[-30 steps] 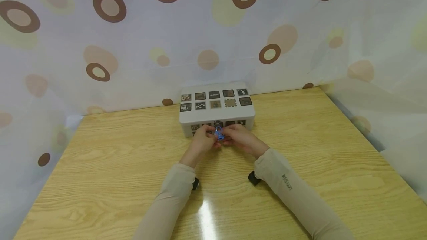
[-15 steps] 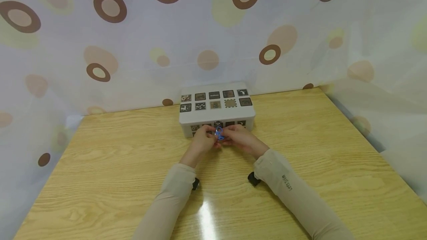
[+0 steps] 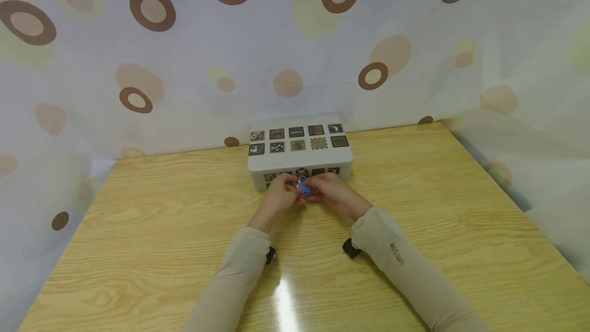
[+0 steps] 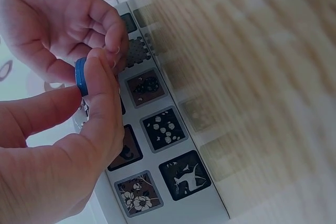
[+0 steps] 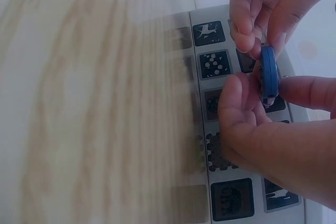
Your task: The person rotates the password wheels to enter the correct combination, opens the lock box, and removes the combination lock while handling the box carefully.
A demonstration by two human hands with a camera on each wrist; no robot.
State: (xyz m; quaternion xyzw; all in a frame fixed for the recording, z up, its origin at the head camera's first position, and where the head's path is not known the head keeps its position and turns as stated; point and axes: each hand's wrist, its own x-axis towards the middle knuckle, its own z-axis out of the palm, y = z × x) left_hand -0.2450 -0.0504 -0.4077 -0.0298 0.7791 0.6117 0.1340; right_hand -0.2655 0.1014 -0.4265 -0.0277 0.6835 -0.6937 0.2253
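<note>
In the head view a small blue padlock (image 3: 304,187) with a ring-like shackle is held in front of the metal latch (image 3: 301,171) of a white tin box. My left hand (image 3: 282,191) pinches its left side between thumb and fingers. From the other side my right hand (image 3: 335,191) grips it as well, thumb opposite curled fingers. Seen edge-on in the right wrist view, the padlock (image 5: 269,75) stands between both hands' fingertips. The left wrist view shows only its rim (image 4: 81,76), the rest being hidden by fingers.
The white box (image 3: 318,157), with dark square pictures on lid and front, stands at the back of the wooden table (image 3: 175,229). A spotted curtain (image 3: 193,60) hangs right behind it. Black wrist straps (image 3: 351,248) show under the sleeves.
The padlock has tipped slightly back and forth between my fingertips, and its blue face shows more fully than half a second ago. Both hands and the box keep their places.
</note>
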